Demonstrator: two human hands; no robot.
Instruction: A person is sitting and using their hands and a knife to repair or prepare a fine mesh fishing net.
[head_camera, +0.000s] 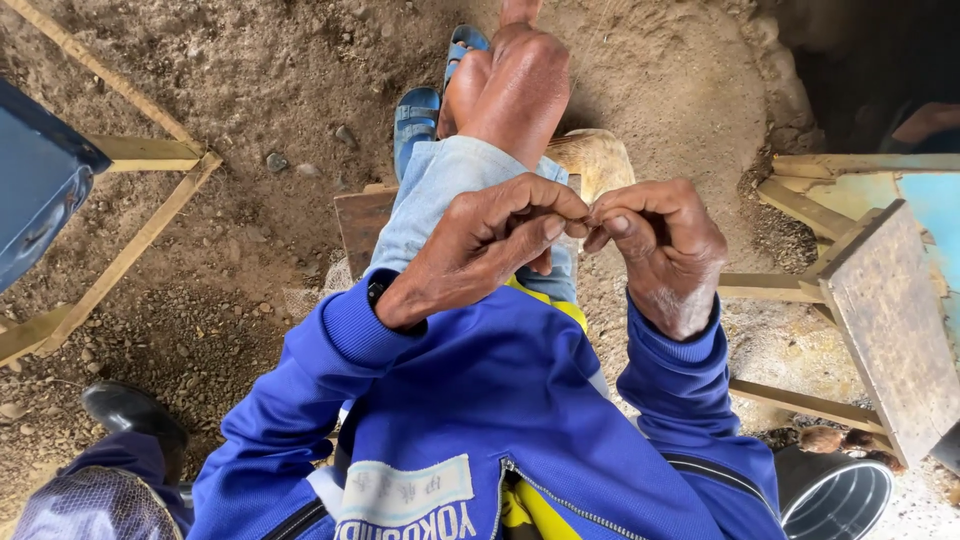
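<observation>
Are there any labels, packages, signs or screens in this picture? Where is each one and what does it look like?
Cloth label: sewn on the front of the blue jacket, low in the picture beside the zip; a pale rectangle with faint marks.
Printed lettering: just under that label, at the bottom edge; white characters on the blue cloth, seen upside down.
No packages, signs or screens show.
</observation>
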